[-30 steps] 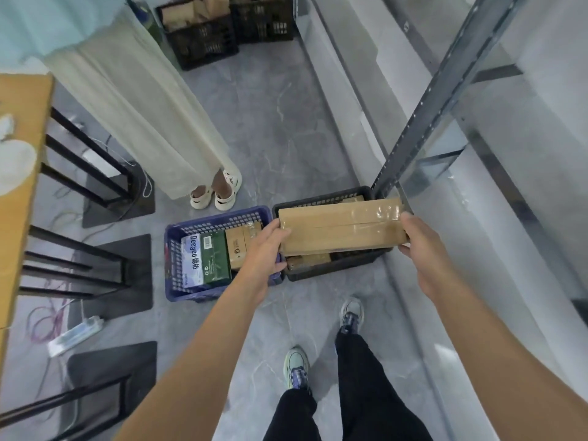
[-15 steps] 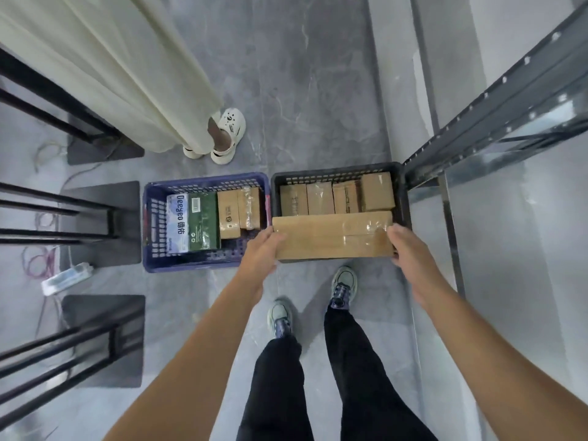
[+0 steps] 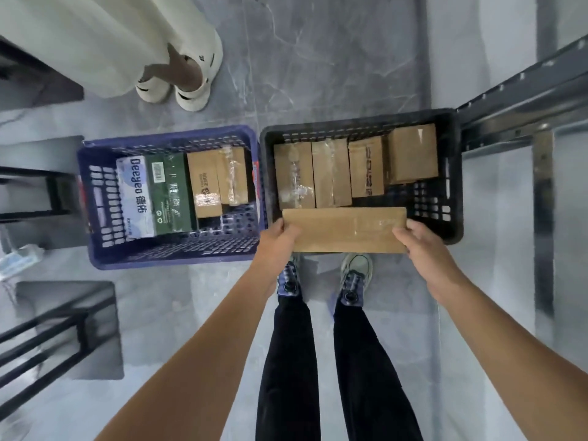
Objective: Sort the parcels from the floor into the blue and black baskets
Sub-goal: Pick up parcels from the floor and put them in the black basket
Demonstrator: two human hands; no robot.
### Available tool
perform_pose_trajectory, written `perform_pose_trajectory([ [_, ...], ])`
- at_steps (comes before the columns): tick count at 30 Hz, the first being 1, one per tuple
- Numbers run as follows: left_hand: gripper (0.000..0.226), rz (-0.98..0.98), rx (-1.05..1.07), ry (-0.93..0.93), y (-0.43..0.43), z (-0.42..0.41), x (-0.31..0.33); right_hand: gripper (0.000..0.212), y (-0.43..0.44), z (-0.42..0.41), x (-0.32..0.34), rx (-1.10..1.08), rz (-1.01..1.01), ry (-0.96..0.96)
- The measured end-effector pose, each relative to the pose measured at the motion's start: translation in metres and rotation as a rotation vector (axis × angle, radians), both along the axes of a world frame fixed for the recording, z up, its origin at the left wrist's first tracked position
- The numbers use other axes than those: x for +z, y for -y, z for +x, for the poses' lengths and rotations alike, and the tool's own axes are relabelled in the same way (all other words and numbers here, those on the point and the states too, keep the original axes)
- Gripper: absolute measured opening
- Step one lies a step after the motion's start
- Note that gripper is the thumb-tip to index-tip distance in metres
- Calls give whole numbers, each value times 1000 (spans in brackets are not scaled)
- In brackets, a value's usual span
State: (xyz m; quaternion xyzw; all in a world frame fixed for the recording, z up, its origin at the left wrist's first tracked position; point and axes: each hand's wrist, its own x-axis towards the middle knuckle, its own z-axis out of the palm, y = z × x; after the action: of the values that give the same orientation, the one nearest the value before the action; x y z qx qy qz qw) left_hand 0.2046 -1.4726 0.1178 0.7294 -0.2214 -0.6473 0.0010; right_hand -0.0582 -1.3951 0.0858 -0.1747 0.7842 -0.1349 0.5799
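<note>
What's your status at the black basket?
Left hand and right hand grip the long parcel by its ends. Parcel level over near rim of the black basket, not yet down. Four boxes line the far side behind it.

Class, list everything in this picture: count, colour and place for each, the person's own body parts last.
blue basket: one, blue, on floor
black basket: one, black, on floor, right of it
long parcel: one, brown, held over the black basket's near edge
small parcels: four, brown, in a row inside the black basket
taped parcels: two, brown, in blue basket
green box: one, green, blue basket
white pack: one, white, blue basket, left of green box
bystander: one, cream clothes, beyond blue basket
metal rack: one, grey, right
left hand, right hand: one each, gripping the long parcel's ends
legs: two, black trousers, below
</note>
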Motion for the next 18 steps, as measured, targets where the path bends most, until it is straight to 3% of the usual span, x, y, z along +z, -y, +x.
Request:
perform_pose_trajectory([
  [4, 92, 52, -96, 44, 7, 4, -60, 64, 13, 9, -38, 29, 24, -42],
  [8, 97, 92, -154, 52, 11, 7, -102, 52, 19, 12, -73, 82, 36, -89],
  [12, 131, 146, -186, 27, 13, 5, -120, 37, 24, 16, -91, 151, 80, -93],
  [15, 114, 131, -258, 47, 10, 3, -134, 55, 26, 17, -103, 217, 92, -98],
  [18, 106, 168, -287, 68, 11, 1, -140, 34, 29, 18, -116, 270, 97, -88],
])
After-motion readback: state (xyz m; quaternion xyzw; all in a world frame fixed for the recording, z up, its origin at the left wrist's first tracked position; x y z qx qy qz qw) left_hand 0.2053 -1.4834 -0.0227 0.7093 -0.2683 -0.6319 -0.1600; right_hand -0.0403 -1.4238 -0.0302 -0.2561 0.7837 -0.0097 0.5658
